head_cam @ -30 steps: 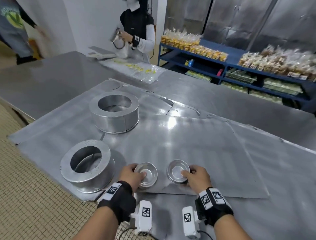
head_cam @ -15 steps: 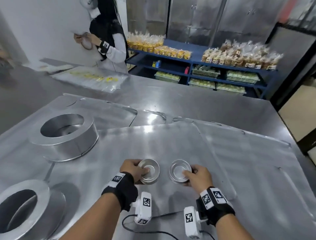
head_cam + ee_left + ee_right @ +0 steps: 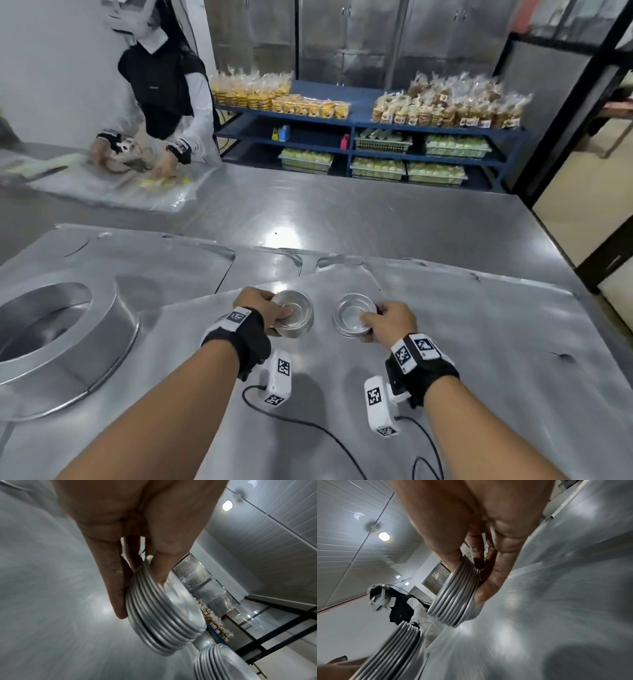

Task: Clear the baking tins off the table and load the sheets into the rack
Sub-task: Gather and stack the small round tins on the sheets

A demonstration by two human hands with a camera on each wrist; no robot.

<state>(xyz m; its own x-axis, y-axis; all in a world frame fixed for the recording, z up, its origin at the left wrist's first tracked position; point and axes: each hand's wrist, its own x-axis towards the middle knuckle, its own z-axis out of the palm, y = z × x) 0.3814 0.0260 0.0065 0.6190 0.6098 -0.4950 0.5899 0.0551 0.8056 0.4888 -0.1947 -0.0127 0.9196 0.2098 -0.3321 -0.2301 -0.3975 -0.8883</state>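
The head view looks forward and down from above the table (image 3: pixel 342 212), taking in both forearms, with the left hand (image 3: pixel 262 308) at 11 o'clock and the right hand (image 3: pixel 388 322) at 1 o'clock of the frame's middle. The left wrist view sits very near under the left hand (image 3: pixel 130 524), tilted, facing along the fingers to the left stack (image 3: pixel 164 615); the right stack (image 3: pixel 221 665) shows at 5 o'clock. The right wrist view, equally near and tilted, faces along the right hand (image 3: pixel 484 520) to the right stack (image 3: pixel 458 595); the left stack (image 3: pixel 393 651) shows at 7 o'clock. All three views share both stacks.
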